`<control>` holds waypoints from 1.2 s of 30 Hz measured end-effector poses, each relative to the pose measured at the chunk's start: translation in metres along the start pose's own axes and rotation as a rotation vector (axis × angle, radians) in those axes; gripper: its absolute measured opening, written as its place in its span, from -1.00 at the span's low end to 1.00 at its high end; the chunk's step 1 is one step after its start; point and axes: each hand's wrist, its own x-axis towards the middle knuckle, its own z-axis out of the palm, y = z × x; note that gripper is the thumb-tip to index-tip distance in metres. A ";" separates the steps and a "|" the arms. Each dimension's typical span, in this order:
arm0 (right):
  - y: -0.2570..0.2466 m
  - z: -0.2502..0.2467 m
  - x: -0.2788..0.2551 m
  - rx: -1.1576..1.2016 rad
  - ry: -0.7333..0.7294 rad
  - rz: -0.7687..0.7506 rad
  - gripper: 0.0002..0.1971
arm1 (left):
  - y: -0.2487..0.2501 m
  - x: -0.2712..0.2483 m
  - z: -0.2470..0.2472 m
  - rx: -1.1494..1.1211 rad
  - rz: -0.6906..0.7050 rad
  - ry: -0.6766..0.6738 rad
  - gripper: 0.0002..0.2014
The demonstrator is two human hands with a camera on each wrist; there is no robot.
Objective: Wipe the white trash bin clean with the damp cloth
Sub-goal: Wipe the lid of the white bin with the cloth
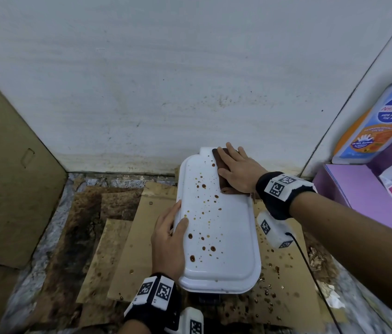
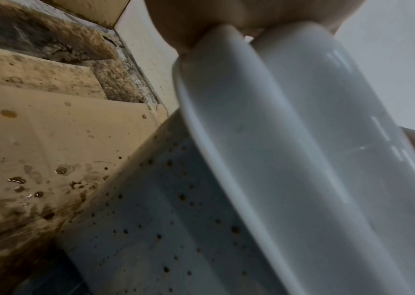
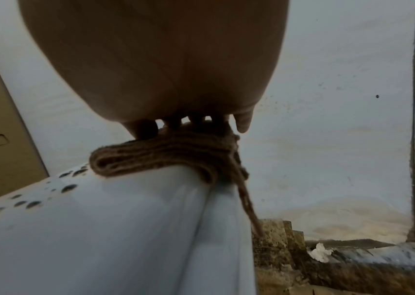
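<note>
The white trash bin [image 1: 219, 227] stands at the centre of the head view, against the foot of the grey wall [image 1: 166, 80], with its lid closed; what is inside cannot be seen. Brown droplets [image 1: 203, 186] dot the lid from its far end down to the near edge, and in the left wrist view more small dark specks run down the bin's side wall [image 2: 151, 229].

The right hand [image 1: 237, 172] lies flat, fingers straight and spread, pressing the folded brown cloth [image 1: 222, 174] onto the far right part of the lid, just right of centre in the head view. In the right wrist view the cloth [image 3: 166, 157] sits folded over the lid's rim, and a loose strand hangs down past the edge. The left hand [image 1: 169, 239] grips the lid's left edge, thumb lying on top and fingers apparently curled under the rim, though the blurred left wrist view only shows skin meeting the rim at the top of the frame.

Under the bin lie stained cardboard sheets [image 1: 122, 239], wet and spotted brown. A large cardboard panel [image 1: 4, 177] leans at the left of the frame. At the right edge stand a purple box [image 1: 349, 189] and above it a bottle with a blue and orange label [image 1: 378, 126].
</note>
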 end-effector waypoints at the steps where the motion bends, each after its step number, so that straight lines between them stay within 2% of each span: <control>1: 0.000 0.001 0.000 0.003 0.011 -0.001 -0.37 | 0.000 0.000 0.000 -0.001 -0.001 -0.001 -0.57; 5: 0.006 0.019 -0.007 -0.038 0.083 -0.076 -0.38 | 0.001 -0.001 0.000 -0.001 -0.007 0.010 -0.57; 9: 0.014 0.041 -0.027 -0.020 0.124 -0.120 -0.27 | 0.002 -0.002 0.002 -0.012 -0.003 0.018 -0.58; 12: 0.017 0.037 -0.031 -0.011 0.119 -0.122 -0.35 | 0.002 -0.003 0.003 0.002 0.000 0.021 -0.67; 16: 0.011 0.012 -0.010 -0.069 0.006 -0.049 -0.34 | 0.003 -0.003 0.003 0.022 -0.001 0.013 -0.63; 21: 0.001 0.005 0.010 -0.024 0.063 -0.026 -0.40 | 0.002 -0.001 0.002 0.031 0.007 0.011 -0.53; 25: 0.005 0.019 0.010 -0.027 0.113 -0.088 -0.38 | 0.002 0.000 0.001 0.033 -0.001 0.022 -0.51; 27: 0.003 0.030 -0.001 -0.043 0.132 -0.114 -0.31 | 0.003 0.000 0.002 0.026 -0.002 0.026 -0.50; 33: -0.022 0.056 -0.071 -0.053 0.156 -0.062 -0.40 | -0.001 0.001 0.002 0.033 0.001 0.046 -0.63; 36: -0.032 0.075 -0.097 -0.051 0.198 -0.037 -0.28 | -0.001 0.000 0.003 0.037 0.002 0.040 -0.63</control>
